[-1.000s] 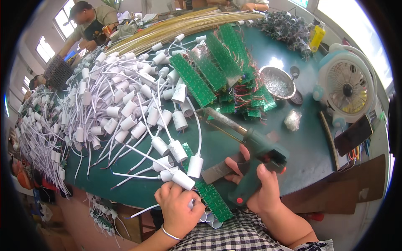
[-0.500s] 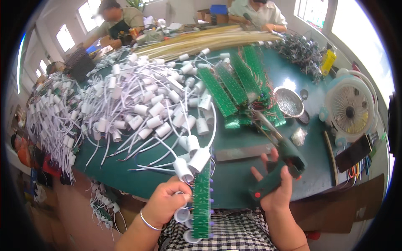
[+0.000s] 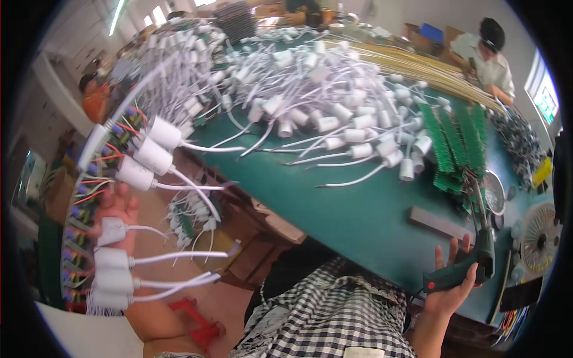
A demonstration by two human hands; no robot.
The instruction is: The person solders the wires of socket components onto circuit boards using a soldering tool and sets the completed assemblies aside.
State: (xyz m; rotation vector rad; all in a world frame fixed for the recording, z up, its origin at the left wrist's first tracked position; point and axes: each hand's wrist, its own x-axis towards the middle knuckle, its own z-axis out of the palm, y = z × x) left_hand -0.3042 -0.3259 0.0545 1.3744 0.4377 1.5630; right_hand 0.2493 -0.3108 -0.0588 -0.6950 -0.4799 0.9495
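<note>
My left hand [image 3: 122, 209] is stretched out to the far left, partly covered by white lamp holders [image 3: 113, 262] with white cables. It holds a circuit board strip [image 3: 74, 238] carrying these, with coloured wires and small parts along it; blur and overlap hide much of the grip. At the lower right, my right hand [image 3: 447, 289] holds a dark green soldering gun [image 3: 456, 271] with a red button. The gun lies across the palm with the thumb over it and some fingers spread. Its metal tip points up toward green circuit boards [image 3: 456, 137] on the table.
A large heap of white lamp holders [image 3: 328, 122] covers the far part of the green table [image 3: 310, 215]. A grey bar [image 3: 439, 224], a round metal dish [image 3: 494, 191], a fan [image 3: 537, 238] and a phone [image 3: 520, 295] are at the right. Co-workers sit beyond; one wears white [image 3: 495, 65].
My view has turned left. My left hand has carried the board strip from in front of my lap to the far left. My right hand still holds the soldering gun.
</note>
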